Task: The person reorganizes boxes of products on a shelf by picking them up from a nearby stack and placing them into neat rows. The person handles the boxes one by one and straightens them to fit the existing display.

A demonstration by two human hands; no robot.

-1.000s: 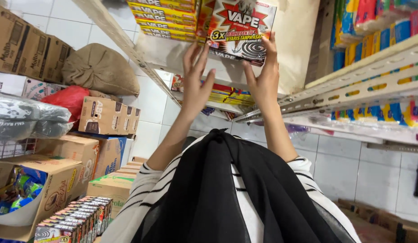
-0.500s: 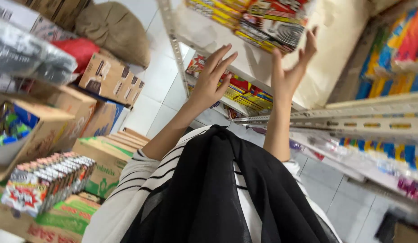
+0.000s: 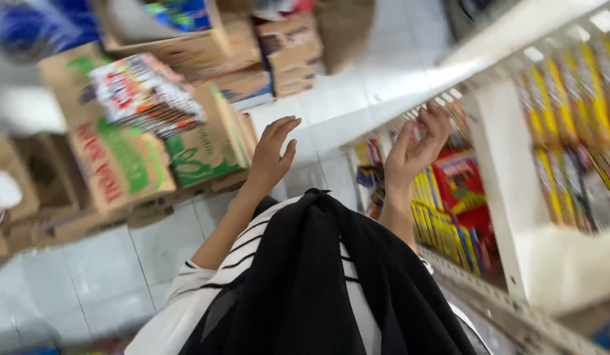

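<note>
While raised empty, open left hand [image 3: 272, 154] and right hand [image 3: 415, 148] beside white shelf [image 3: 508, 197], red box released since earlier.

Both hands are raised, bare and holding nothing. The left hand [image 3: 273, 152] is spread open, fingers straight and pointing up, over the pale tiled floor. The right hand [image 3: 415, 146] is loosely curled, fingers bent, just beside the white shelf [image 3: 508, 197] stocked with yellow and red packets [image 3: 452, 197].
</note>
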